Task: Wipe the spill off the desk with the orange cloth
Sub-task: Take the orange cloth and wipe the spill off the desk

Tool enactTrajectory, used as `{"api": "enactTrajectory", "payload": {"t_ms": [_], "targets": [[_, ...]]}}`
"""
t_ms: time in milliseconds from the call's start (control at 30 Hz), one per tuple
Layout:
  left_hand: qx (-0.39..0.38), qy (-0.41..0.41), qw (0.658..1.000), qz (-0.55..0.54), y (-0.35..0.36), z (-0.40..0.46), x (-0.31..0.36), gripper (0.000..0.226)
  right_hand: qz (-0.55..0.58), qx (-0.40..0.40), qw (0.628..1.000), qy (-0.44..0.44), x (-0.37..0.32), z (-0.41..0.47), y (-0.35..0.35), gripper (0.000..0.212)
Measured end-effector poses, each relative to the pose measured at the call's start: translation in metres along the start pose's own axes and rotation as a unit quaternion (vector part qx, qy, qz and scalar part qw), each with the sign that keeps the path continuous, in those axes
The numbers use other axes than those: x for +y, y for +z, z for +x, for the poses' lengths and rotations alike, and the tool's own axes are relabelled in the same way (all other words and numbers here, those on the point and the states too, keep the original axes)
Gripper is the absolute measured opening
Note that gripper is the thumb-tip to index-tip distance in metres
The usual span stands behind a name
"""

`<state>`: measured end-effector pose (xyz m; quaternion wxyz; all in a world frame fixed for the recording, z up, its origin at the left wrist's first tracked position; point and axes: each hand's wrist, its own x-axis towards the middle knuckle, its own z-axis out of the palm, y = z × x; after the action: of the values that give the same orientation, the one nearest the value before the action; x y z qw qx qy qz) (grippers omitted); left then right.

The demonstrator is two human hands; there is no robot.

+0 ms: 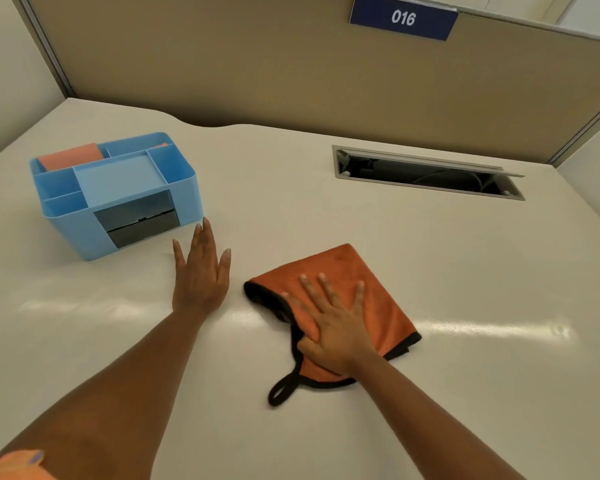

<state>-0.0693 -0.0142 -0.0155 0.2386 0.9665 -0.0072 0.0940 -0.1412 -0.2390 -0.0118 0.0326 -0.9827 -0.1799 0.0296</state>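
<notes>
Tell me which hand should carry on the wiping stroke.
Right. The right hand lies flat, fingers spread, on the orange cloth, so it can likely push it straight away. The left hand rests on the bare desk beside the blue organizer, off the cloth.

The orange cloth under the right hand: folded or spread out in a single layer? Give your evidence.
Folded. The orange cloth shows doubled black-trimmed edges at its near corner, and the right hand presses flat on top.

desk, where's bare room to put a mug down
Bare desk right of the orange cloth, up to the cable hatch. Also bare behind the cloth. Crowded between blue organizer, left hand and right hand.
</notes>
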Motion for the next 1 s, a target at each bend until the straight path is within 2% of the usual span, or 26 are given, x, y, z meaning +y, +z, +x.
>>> {"api": "enactTrajectory", "payload": {"t_ms": [200,300,367,533,600,700,833,1000], "targets": [[-0.009,0.014,1.0,0.022,0.003,0.001,0.001,0.068,0.043,0.012,0.986,0.163,0.036,0.009,-0.002,0.069],[-0.012,0.013,0.999,0.032,0.004,0.001,0.001,0.069,0.066,-0.001,0.981,0.184,0.019,0.032,-0.003,0.064],[-0.011,0.011,0.999,0.031,0.005,0.001,0.001,0.068,0.061,-0.006,0.988,0.143,-0.003,0.041,-0.004,0.064],[-0.015,0.0,1.0,0.012,0.006,0.003,-0.001,0.062,0.035,-0.014,0.998,-0.041,-0.052,0.018,0.007,0.071],[-0.011,0.003,1.0,0.01,0.005,0.002,-0.001,0.064,0.034,-0.011,0.997,-0.073,-0.049,0.003,0.009,0.071],[-0.002,-0.003,1.0,0.01,0.003,0.001,-0.002,0.065,0.05,-0.007,0.996,-0.075,-0.028,-0.014,0.004,0.072],[-0.006,-0.013,1.0,0.028,0.003,0.002,0.0,0.06,0.057,-0.006,0.998,-0.019,0.011,-0.027,0.0,0.073],[-0.028,-0.02,0.998,0.047,0.006,0.003,-0.001,0.055,0.059,0.009,0.989,0.139,0.08,-0.032,-0.006,0.07]]}}
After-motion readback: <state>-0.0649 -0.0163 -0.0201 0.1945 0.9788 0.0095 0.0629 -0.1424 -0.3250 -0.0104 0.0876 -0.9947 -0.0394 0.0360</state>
